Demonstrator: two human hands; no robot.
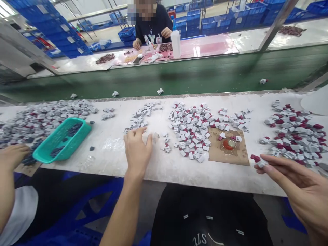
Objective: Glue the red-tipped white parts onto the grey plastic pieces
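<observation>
My right hand (pixel 292 181) pinches a small grey-and-dark-red plastic part (pixel 260 162) between thumb and fingertips, at the table's front edge on the right. My left hand (pixel 137 148) rests low over the white table with thumb and fingers apart, and I see nothing held in it. Just beyond its fingertips lies a loose band of grey parts (pixel 140 118). Between the hands spreads a pile of grey-and-red parts (pixel 192 130). A brown cardboard piece (pixel 229 155) carries a small round dish (pixel 229 144) of reddish wet stuff, nearer my right hand.
Another pile of grey-and-red parts (pixel 297 133) lies far right. At left, a co-worker's hand (pixel 11 157) is beside a green basket (pixel 79 136) with dark pieces. A green conveyor belt (pixel 189 80) carries a few parts. Across it sits a person (pixel 153 27) near a white bottle (pixel 176 44).
</observation>
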